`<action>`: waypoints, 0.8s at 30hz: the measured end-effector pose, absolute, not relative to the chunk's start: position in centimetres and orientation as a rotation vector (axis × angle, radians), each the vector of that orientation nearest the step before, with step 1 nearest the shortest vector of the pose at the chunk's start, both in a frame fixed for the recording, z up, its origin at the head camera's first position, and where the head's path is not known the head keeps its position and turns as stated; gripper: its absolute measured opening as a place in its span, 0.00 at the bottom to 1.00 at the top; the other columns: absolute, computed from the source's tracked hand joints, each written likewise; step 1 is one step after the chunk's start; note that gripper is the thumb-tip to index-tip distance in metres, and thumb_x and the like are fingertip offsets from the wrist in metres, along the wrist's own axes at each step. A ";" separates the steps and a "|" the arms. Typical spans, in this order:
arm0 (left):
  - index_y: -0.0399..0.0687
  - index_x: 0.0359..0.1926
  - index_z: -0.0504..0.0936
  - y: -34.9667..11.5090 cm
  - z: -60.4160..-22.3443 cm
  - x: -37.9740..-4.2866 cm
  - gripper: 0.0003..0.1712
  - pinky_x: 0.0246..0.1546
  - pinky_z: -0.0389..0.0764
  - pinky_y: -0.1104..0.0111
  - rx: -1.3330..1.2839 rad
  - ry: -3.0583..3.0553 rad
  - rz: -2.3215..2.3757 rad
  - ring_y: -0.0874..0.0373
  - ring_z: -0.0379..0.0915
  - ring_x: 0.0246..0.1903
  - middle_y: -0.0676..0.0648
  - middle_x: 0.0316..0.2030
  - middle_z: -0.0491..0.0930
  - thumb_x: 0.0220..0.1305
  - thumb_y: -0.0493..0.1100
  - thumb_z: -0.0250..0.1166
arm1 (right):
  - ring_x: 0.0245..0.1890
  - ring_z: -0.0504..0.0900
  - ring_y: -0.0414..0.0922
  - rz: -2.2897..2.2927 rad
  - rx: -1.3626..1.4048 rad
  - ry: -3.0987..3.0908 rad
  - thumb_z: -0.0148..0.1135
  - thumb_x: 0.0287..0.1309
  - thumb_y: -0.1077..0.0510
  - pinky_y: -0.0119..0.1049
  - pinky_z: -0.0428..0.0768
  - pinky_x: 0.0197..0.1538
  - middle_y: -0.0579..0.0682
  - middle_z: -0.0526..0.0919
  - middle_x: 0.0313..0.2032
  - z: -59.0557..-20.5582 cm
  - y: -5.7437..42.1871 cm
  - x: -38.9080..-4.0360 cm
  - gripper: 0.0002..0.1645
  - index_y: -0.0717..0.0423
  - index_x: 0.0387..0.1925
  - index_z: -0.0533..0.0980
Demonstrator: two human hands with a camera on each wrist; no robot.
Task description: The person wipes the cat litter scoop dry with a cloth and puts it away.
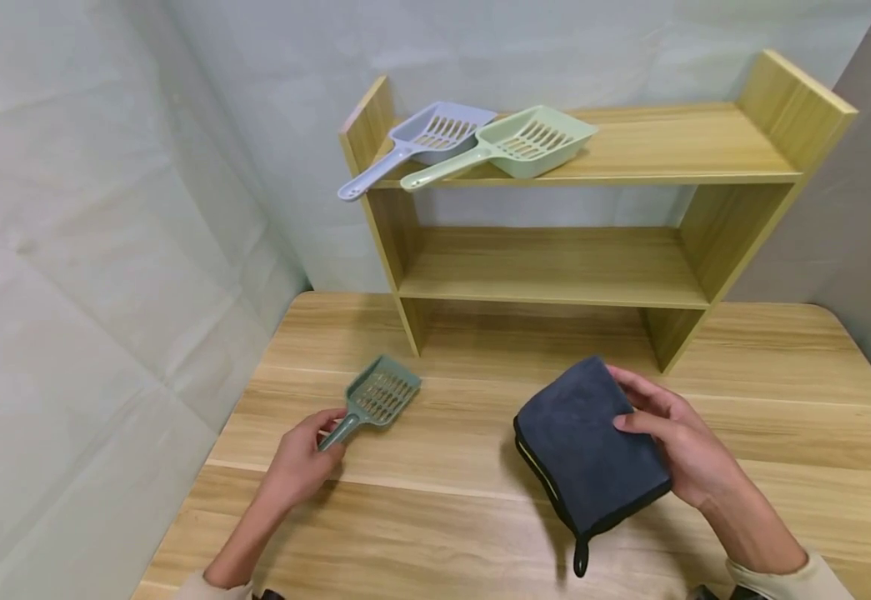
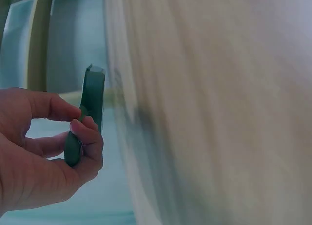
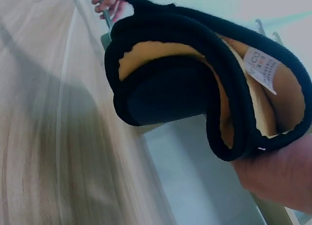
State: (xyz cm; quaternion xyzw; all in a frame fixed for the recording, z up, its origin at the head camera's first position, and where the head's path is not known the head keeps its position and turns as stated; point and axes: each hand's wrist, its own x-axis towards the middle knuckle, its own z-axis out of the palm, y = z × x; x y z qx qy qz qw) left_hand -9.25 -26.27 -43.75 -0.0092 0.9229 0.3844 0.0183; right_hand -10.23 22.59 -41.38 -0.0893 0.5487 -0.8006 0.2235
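My left hand (image 1: 303, 458) grips the handle of a dark green slotted litter scoop (image 1: 384, 390), whose basket points away toward the shelf. In the left wrist view, thumb and fingers pinch the scoop's handle (image 2: 73, 149), and the scoop appears edge-on above the table. On the right, my right hand (image 1: 678, 442) holds a folded dark blue-grey towel (image 1: 588, 450) by its right side, thumb on top. Black trim and a hanging loop (image 1: 581, 557) edge the towel. From the right wrist, its yellow inner layers and a white label (image 3: 262, 68) show between the folds.
A two-tier wooden shelf (image 1: 555, 265) stands at the back of the wooden table (image 1: 435, 533). On its top board lie a lavender litter scoop (image 1: 435, 133) and a pale green one (image 1: 533, 142), side by side at the left, handles jutting over the front edge.
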 end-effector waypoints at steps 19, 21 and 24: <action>0.42 0.47 0.91 -17.8 -41.9 -11.9 0.16 0.35 0.77 0.71 0.402 3.109 1.106 0.60 0.78 0.33 0.47 0.35 0.87 0.57 0.36 0.82 | 0.51 0.90 0.45 -2.247 -0.398 1.306 0.40 0.72 0.75 0.40 0.90 0.49 0.44 0.84 0.61 -41.6 22.5 -10.5 0.41 0.38 0.73 0.75; 0.43 0.46 0.91 -17.0 -41.6 -12.1 0.17 0.35 0.77 0.71 0.436 3.119 1.102 0.61 0.78 0.33 0.48 0.34 0.87 0.55 0.37 0.84 | 0.51 0.90 0.45 -2.246 -0.404 1.293 0.39 0.72 0.75 0.40 0.90 0.49 0.44 0.85 0.61 -41.6 22.5 -10.6 0.41 0.38 0.73 0.76; 0.44 0.44 0.92 -15.8 -41.2 -12.4 0.16 0.34 0.76 0.71 0.485 3.114 1.098 0.62 0.77 0.32 0.49 0.34 0.87 0.54 0.38 0.84 | 0.51 0.90 0.45 -2.245 -0.412 1.281 0.39 0.71 0.75 0.40 0.90 0.49 0.44 0.85 0.60 -41.5 22.4 -10.6 0.41 0.39 0.73 0.76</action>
